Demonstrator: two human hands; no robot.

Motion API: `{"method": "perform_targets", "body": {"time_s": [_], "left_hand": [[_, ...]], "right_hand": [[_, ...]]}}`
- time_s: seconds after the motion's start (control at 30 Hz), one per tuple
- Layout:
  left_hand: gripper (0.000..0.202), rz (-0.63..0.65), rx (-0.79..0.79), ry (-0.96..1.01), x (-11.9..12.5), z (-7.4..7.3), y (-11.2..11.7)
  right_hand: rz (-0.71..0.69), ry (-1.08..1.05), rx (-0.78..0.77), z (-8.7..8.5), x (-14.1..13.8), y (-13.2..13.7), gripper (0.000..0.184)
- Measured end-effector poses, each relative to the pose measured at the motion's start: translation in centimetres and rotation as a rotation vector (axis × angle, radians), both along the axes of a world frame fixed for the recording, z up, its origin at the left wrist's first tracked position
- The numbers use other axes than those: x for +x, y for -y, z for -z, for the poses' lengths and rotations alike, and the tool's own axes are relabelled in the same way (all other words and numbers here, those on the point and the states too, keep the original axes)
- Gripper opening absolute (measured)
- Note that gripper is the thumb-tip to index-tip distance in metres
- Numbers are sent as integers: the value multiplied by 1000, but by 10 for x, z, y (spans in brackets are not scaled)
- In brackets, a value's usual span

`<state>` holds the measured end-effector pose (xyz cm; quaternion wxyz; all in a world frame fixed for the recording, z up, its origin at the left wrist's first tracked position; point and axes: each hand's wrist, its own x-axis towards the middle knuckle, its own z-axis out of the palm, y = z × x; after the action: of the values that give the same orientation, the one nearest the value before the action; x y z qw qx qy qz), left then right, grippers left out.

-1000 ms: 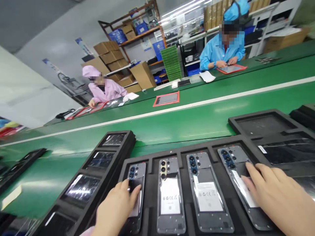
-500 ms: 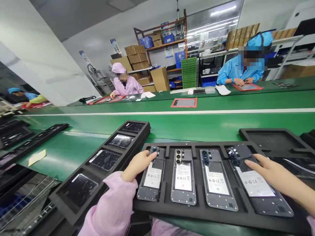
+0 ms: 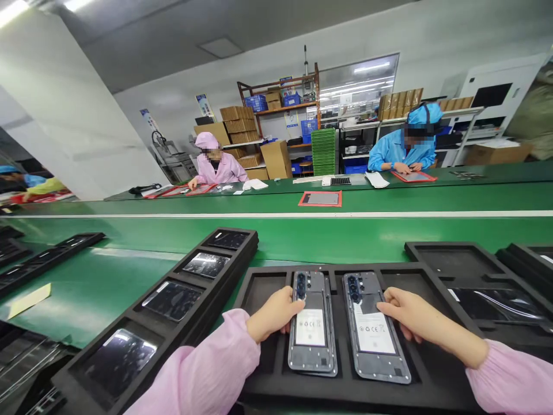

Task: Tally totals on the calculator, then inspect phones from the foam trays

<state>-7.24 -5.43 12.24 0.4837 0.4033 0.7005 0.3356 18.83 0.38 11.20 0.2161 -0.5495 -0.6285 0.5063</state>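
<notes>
My left hand (image 3: 276,311) is closed on the left edge of an open-backed smartphone (image 3: 310,323), thumb on top. It lies over another phone, whose right edge (image 3: 332,346) shows beneath it, in the second pocket of a black foam tray (image 3: 345,396). My right hand (image 3: 408,316) grips the right edge of a second open-backed smartphone (image 3: 375,331), at the third pocket; whether a phone lies under it I cannot tell. Both phones show camera lenses at the top and a white battery label. The tray's two outer pockets hold no phone.
To the left stands a stack of foam trays (image 3: 254,245) with dark screens in pockets. More trays (image 3: 458,256) lie at the right. A red-edged mat (image 3: 320,199) with a grey panel is on the green bench (image 3: 371,230). Two people sit across it; another is far left.
Both hands have moved inward with the outer phones, the left one to the second pocket and the right one to the third. The view has tilted up slightly.
</notes>
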Motion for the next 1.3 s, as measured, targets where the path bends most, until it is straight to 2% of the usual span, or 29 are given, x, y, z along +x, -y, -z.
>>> {"method": "perform_targets", "body": {"time_s": [0.1, 0.17, 0.3, 0.4, 0.47, 0.6, 0.73, 0.87, 0.97, 1.03, 1.1, 1.2, 1.3], "left_hand": [[19, 17, -70, 37, -3, -1, 3], [24, 20, -101, 92, -1, -5, 3], [35, -29, -123, 200, 17, -1, -3], [23, -80, -41, 298, 30, 5, -2], [15, -125, 33, 348, 33, 3, 2], [13, -211, 154, 480, 38, -13, 1], [20, -242, 280, 654, 66, -25, -19], [37, -189, 300, 744, 99, -22, -35], [41, -163, 395, 742, 112, -22, -36], [51, -113, 544, 678, 113, -23, -33], [67, -18, 700, 597, 112, -22, -27], [97, 127, 854, 525, 109, -11, -15], [109, 210, 979, 474, 108, 3, -1]], "right_hand": [[61, 23, 26, 4, 1, -4, 15], [104, 14, -16, 7, -4, -5, 12], [105, -116, -137, 13, -25, 2, 21], [92, -283, -179, 11, -33, 11, 23], [111, -388, -189, 6, -32, 14, 24], [207, -568, -176, -14, -29, 17, 31], [302, -711, -87, -26, -43, 20, 50], [265, -752, -38, -22, -52, 20, 73], [223, -688, 154, -19, -43, 19, 81], [227, -622, 356, -17, -32, 20, 82], [194, -564, 488, -13, -22, 23, 82], [90, -552, 533, -1, -11, 35, 88], [30, -645, 536, 10, -10, 46, 94]]}}
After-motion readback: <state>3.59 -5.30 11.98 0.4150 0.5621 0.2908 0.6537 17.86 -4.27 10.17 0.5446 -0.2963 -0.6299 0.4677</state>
